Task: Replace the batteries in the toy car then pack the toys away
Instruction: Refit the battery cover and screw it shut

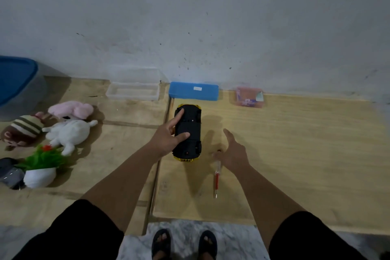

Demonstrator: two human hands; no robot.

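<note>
A yellow toy car (190,133) lies upside down on the wooden table (295,154), its black underside facing up. My left hand (168,135) rests on the car's left side, with straight fingers and thumb pressing on the underside. My right hand (232,152) hovers just right of the car with spread fingers, directly over the tip end of a red-handled screwdriver (216,179) that lies on the table. Whether the fingers touch the screwdriver I cannot tell.
Along the wall stand an open clear plastic box (133,91), a blue case (193,91) and a small pink box (249,97). At left lie a pink plush (71,110), a white plush (69,133), a striped-hat doll (23,131), a potted fake plant (41,164) and a blue-lidded bin (16,86).
</note>
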